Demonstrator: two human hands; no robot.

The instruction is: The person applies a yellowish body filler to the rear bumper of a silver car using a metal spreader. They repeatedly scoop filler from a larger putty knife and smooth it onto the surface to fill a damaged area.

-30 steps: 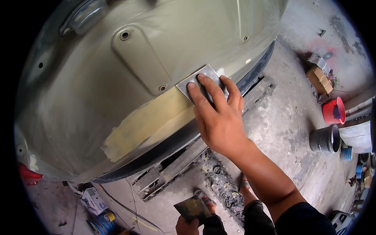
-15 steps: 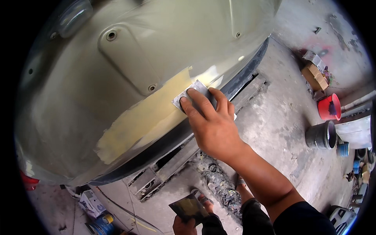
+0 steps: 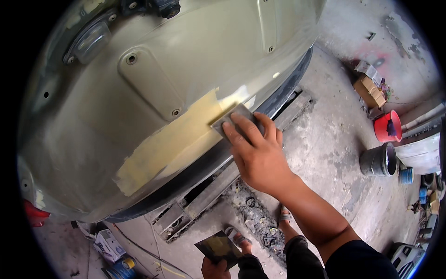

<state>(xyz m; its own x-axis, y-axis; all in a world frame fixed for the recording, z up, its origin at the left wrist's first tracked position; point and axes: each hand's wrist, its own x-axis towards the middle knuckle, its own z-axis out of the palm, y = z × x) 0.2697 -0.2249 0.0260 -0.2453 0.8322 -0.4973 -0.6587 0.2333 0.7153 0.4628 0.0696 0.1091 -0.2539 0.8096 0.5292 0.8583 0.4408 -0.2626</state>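
Note:
My right hand point(image 3: 262, 156) is closed on a flat grey metal putty spreader point(image 3: 237, 122), fingers spread over its top face. The spreader's edge lies over, and seems to touch, a long pale yellow patch of body filler point(image 3: 174, 142) on a greenish-beige car panel point(image 3: 195, 56). Beyond the spreader, the patch ends beside a whitish spot point(image 3: 234, 96). Low in the view, my left hand point(image 3: 215, 269) grips a dark square plate point(image 3: 219, 249) smeared with yellowish filler, held apart from the panel. The left thumb lies over the plate; its other fingers are mostly hidden.
A dark trim strip point(image 3: 186, 181) runs along the panel's lower edge. Beneath it, a floor channel point(image 3: 186, 209) holds metal bars and debris. To the right stand a red bucket point(image 3: 388, 126), a black bucket point(image 3: 378, 160) and a cardboard box point(image 3: 369, 91). A white box point(image 3: 110, 245) lies lower left.
My right hand has shifted the spreader slightly rightward along the filler, and its face looks darker now. The plate in my left hand sits a little further left. The whole view has shifted slightly.

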